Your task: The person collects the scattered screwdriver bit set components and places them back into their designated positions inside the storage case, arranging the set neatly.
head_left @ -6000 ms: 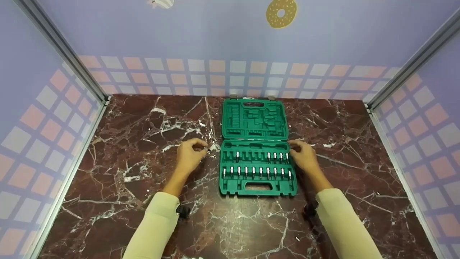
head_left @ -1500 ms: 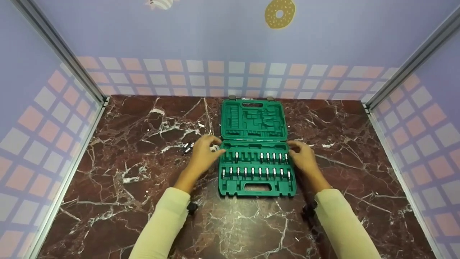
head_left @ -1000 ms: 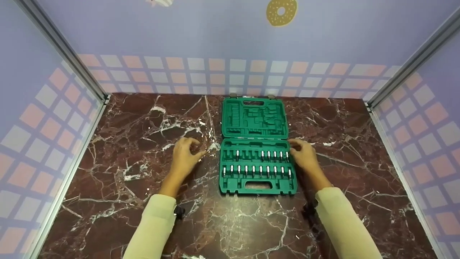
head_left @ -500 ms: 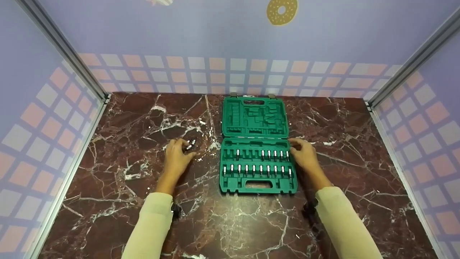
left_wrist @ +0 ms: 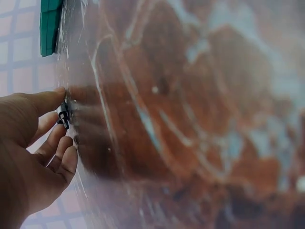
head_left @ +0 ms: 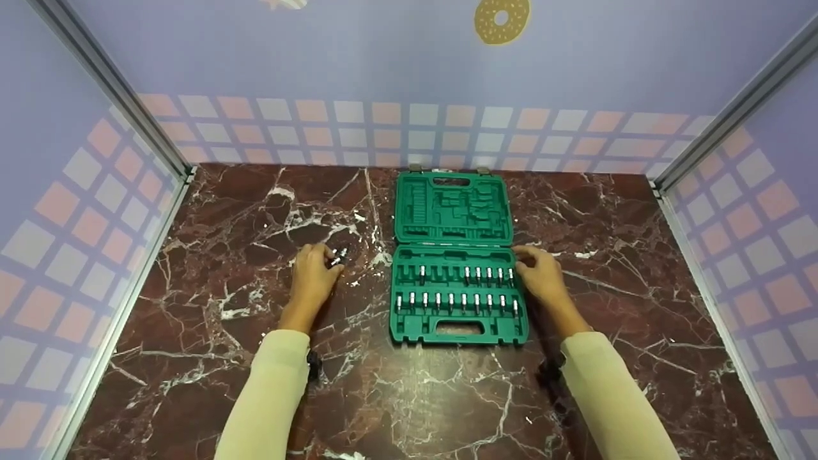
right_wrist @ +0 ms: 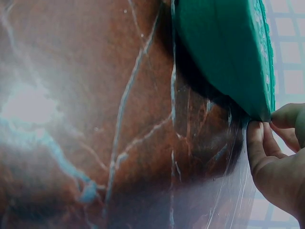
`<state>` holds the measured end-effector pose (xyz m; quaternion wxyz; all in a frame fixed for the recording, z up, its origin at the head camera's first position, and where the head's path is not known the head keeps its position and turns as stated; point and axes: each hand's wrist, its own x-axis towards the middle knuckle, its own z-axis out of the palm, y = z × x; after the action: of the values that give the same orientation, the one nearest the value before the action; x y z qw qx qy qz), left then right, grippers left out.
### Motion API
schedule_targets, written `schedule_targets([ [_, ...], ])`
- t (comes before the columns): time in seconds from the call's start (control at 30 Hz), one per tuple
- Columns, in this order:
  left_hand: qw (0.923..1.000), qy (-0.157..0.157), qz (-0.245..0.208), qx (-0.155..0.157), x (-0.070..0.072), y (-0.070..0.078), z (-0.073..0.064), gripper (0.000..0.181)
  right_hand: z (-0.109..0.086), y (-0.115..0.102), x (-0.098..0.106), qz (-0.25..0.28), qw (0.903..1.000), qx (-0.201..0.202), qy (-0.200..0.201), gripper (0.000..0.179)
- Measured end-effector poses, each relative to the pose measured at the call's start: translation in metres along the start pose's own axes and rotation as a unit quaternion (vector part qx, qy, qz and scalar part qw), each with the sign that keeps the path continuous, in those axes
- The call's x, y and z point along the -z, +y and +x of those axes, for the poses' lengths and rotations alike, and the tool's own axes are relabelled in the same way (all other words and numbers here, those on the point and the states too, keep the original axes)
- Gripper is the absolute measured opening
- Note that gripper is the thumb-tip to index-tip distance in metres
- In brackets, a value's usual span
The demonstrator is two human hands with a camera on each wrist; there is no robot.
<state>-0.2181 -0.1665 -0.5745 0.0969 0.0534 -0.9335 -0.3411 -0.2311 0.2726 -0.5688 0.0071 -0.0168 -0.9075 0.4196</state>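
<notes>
The green socket case [head_left: 409, 329] lies open on the marble table. Small silver-and-dark socket bits [head_left: 464, 303] stand in its two rows, with bare slots in the upper row. Left of the case, my left hand [head_left: 312, 276] is down at a few loose socket bits [head_left: 339, 257]. In the left wrist view, its thumb and fingers close around one dark socket bit [left_wrist: 64, 116] at the table surface; contact at the tips is partly hidden. My right hand [head_left: 540, 276] grips the case's right edge near the hinge, and the right wrist view shows fingertips at the case's corner [right_wrist: 228, 57].
The case's lid [head_left: 452, 211] leans back, its moulded recesses facing up. Behind it rises a lilac wall [head_left: 383, 57] with printed squares, and side walls enclose the table [head_left: 230, 370] left and right. White flecks [head_left: 382, 259] and veins mark the marble.
One more socket bit now stands in the upper row than six seconds ago. My left hand has moved left from the case to the loose bits, fingers closing in. The right hand stays put.
</notes>
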Motion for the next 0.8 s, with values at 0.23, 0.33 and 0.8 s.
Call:
schedule_targets([
  [0.23, 0.9999, 0.008, -0.006, -0.007, -0.0009, 0.0006, 0.0024, 0.019, -0.0002, -0.0012, 0.0004, 0.004, 1.0000, -0.003, -0.002, 0.034],
  [0.33, 0.9998, 0.009, -0.013, -0.009, -0.0006, 0.0009, 0.0024, 0.017, 0.0002, -0.0014, 0.0006, 0.003, 1.0000, -0.004, -0.002, 0.034],
  [0.8, 0.9983, 0.014, -0.057, -0.008, 0.0030, 0.0061, -0.0011, 0.013, -0.0013, -0.0021, 0.0019, -0.001, 0.9999, -0.007, -0.008, 0.035],
])
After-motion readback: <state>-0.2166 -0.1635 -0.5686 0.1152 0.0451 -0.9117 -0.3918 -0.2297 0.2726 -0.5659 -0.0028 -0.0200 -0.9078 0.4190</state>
